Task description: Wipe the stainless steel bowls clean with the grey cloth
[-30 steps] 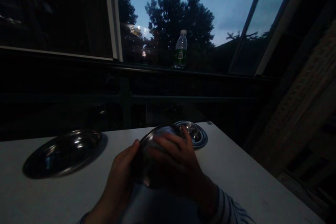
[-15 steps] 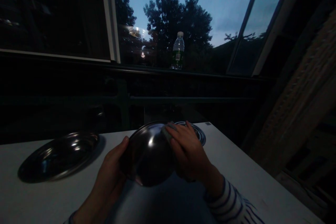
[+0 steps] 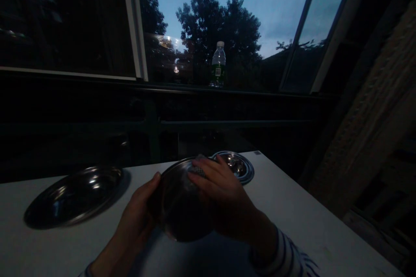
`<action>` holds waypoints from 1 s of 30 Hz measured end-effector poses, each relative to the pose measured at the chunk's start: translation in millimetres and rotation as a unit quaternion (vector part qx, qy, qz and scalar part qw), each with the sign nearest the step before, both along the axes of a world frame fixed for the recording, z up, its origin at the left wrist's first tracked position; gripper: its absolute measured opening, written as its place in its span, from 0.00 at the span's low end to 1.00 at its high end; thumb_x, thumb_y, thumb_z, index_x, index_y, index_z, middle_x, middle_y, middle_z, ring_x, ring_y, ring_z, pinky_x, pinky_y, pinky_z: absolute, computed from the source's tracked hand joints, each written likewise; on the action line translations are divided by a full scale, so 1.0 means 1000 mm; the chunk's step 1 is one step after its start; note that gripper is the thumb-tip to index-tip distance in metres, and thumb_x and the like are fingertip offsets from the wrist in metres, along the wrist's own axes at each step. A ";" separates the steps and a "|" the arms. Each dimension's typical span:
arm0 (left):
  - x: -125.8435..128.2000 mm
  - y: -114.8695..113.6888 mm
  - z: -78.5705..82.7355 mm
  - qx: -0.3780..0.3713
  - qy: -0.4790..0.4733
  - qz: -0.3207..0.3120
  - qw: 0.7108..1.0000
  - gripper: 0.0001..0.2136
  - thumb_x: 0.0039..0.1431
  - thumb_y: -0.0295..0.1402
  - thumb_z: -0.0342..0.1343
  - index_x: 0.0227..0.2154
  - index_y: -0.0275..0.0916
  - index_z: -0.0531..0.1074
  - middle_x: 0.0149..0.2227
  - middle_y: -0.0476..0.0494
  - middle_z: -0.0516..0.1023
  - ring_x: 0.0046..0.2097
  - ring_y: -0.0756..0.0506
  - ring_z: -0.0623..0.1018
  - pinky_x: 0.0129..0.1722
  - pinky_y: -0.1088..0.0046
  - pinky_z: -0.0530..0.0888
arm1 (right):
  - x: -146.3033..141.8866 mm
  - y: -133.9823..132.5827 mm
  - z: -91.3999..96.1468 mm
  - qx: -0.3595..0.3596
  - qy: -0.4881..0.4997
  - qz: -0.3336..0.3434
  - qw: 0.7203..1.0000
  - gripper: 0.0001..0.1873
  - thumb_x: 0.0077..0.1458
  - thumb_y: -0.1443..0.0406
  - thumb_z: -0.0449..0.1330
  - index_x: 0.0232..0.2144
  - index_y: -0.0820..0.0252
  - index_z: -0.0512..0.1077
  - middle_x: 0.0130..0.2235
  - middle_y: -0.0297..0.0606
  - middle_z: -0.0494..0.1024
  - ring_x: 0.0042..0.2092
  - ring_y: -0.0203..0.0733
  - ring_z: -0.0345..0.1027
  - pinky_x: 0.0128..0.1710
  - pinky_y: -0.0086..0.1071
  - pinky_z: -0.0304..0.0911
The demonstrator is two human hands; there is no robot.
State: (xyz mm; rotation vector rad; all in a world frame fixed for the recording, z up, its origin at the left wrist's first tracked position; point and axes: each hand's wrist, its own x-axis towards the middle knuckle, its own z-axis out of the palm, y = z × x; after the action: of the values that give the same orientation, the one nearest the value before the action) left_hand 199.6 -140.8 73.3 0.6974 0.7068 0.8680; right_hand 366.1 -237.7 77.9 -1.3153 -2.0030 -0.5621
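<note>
A round steel plate is tilted up over the white table, its dark face turned toward me. My left hand grips its left rim, thumb on the edge. My right hand, in a striped sleeve, presses a small grey scrubbing pad against the plate's upper part, fingers closed over it.
A large steel dish lies on the table at the left. A smaller steel plate sits behind my right hand. A plastic water bottle stands on the window ledge. The table's right edge drops off beside a brick wall.
My right hand with the pad has slid leftward across the plate's upper part. The plate sits slightly lower and my left hand keeps its grip.
</note>
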 end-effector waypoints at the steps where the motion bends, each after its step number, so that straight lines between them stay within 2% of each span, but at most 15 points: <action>1: -0.001 0.001 0.001 0.000 -0.001 0.001 1.000 0.06 0.52 0.29 0.55 0.24 0.34 0.75 0.22 0.45 0.79 0.23 0.47 0.77 0.23 0.74 0.75 | 0.001 0.000 0.000 -0.001 -0.004 0.005 1.000 0.19 0.58 0.67 0.47 0.52 0.60 0.61 0.57 0.44 0.63 0.60 0.43 0.50 0.58 0.51 0.44; 5: -0.009 0.008 0.010 -0.011 -0.023 0.070 0.997 0.08 0.54 0.30 0.52 0.24 0.38 0.74 0.18 0.50 0.77 0.18 0.49 0.75 0.18 0.76 0.72 | 0.012 0.002 -0.002 0.027 0.025 0.009 0.999 0.20 0.58 0.70 0.46 0.53 0.62 0.59 0.55 0.46 0.65 0.59 0.41 0.52 0.57 0.51 0.47; 7: -0.012 0.011 0.014 -0.014 -0.040 0.096 0.994 0.09 0.55 0.30 0.51 0.25 0.39 0.74 0.17 0.51 0.77 0.19 0.49 0.75 0.18 0.76 0.72 | 0.014 0.004 -0.003 0.041 0.034 0.019 0.998 0.20 0.58 0.70 0.46 0.53 0.61 0.59 0.55 0.46 0.65 0.59 0.41 0.52 0.57 0.50 0.48; 9: -0.011 0.010 0.014 -0.011 -0.037 0.083 0.996 0.09 0.55 0.29 0.50 0.25 0.39 0.74 0.19 0.50 0.77 0.21 0.48 0.76 0.20 0.76 0.73 | 0.010 0.005 -0.003 0.041 0.036 0.030 0.998 0.20 0.58 0.70 0.46 0.53 0.62 0.59 0.55 0.46 0.65 0.59 0.41 0.51 0.57 0.49 0.49; 13: -0.004 0.004 0.003 0.009 0.021 -0.015 1.000 0.05 0.51 0.29 0.55 0.25 0.35 0.75 0.23 0.44 0.80 0.24 0.45 0.78 0.23 0.73 0.74 | -0.001 0.003 -0.003 -0.006 0.005 0.037 0.999 0.19 0.59 0.68 0.47 0.52 0.61 0.61 0.56 0.43 0.64 0.60 0.40 0.50 0.58 0.48 0.45; 15: -0.003 0.005 0.000 0.015 0.029 -0.024 0.999 0.05 0.50 0.29 0.56 0.27 0.34 0.75 0.26 0.41 0.80 0.27 0.43 0.79 0.25 0.72 0.75 | -0.001 0.003 -0.003 -0.017 -0.007 0.039 0.999 0.18 0.58 0.68 0.47 0.52 0.60 0.61 0.57 0.43 0.63 0.60 0.40 0.49 0.58 0.49 0.44; 18: -0.010 0.011 0.003 0.016 0.007 0.061 0.998 0.03 0.50 0.28 0.56 0.26 0.36 0.74 0.24 0.45 0.79 0.27 0.45 0.79 0.26 0.73 0.75 | 0.004 0.004 -0.004 -0.012 0.003 0.036 0.999 0.19 0.59 0.69 0.46 0.52 0.61 0.60 0.57 0.46 0.61 0.60 0.41 0.49 0.58 0.50 0.46; 19: -0.012 0.013 0.004 0.010 -0.001 0.071 0.997 0.03 0.50 0.28 0.55 0.26 0.37 0.74 0.23 0.46 0.79 0.28 0.45 0.79 0.26 0.73 0.75 | 0.006 0.004 -0.005 -0.007 0.009 0.034 0.999 0.19 0.59 0.69 0.46 0.53 0.61 0.60 0.58 0.47 0.61 0.60 0.41 0.49 0.57 0.51 0.46; 21: -0.014 0.016 0.005 0.005 -0.008 0.057 0.998 0.04 0.50 0.29 0.55 0.26 0.37 0.74 0.24 0.45 0.79 0.28 0.44 0.79 0.25 0.73 0.75 | 0.006 0.005 -0.005 -0.004 0.010 0.034 0.999 0.19 0.59 0.69 0.46 0.53 0.61 0.60 0.57 0.47 0.61 0.60 0.42 0.49 0.57 0.51 0.47; 24: -0.012 0.015 0.002 0.018 0.000 -0.030 0.999 0.03 0.49 0.29 0.57 0.25 0.34 0.75 0.24 0.42 0.80 0.27 0.44 0.79 0.25 0.74 0.75 | 0.002 0.004 -0.005 -0.006 -0.016 0.053 0.998 0.18 0.58 0.69 0.47 0.51 0.61 0.61 0.57 0.46 0.61 0.61 0.43 0.47 0.58 0.50 0.46; 25: -0.011 0.014 0.001 0.026 0.011 -0.030 0.999 0.04 0.49 0.29 0.58 0.25 0.33 0.75 0.24 0.42 0.80 0.27 0.45 0.79 0.25 0.74 0.74 | 0.001 0.003 -0.006 -0.006 -0.024 0.059 0.998 0.18 0.58 0.69 0.48 0.51 0.61 0.61 0.58 0.46 0.61 0.61 0.43 0.47 0.58 0.50 0.45; 28: -0.013 0.015 0.003 0.036 0.007 0.036 0.999 0.04 0.50 0.29 0.56 0.24 0.34 0.75 0.23 0.44 0.79 0.23 0.47 0.77 0.22 0.75 0.73 | 0.002 0.003 -0.007 0.001 -0.019 0.060 0.998 0.19 0.57 0.70 0.48 0.52 0.60 0.60 0.58 0.47 0.60 0.62 0.43 0.45 0.58 0.51 0.45; 30: -0.016 0.017 0.006 0.034 0.000 0.057 0.998 0.05 0.51 0.29 0.56 0.24 0.35 0.75 0.22 0.45 0.79 0.24 0.47 0.77 0.22 0.75 0.73 | 0.003 0.003 -0.007 0.003 -0.005 0.051 0.999 0.20 0.57 0.70 0.47 0.52 0.60 0.60 0.59 0.47 0.59 0.62 0.44 0.46 0.57 0.51 0.46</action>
State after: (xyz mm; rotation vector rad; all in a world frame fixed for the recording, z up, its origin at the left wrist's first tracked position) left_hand 183.4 -123.8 79.1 0.7230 0.7242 1.0003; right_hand 368.7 -234.6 70.8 -1.2017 -2.0620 -0.5266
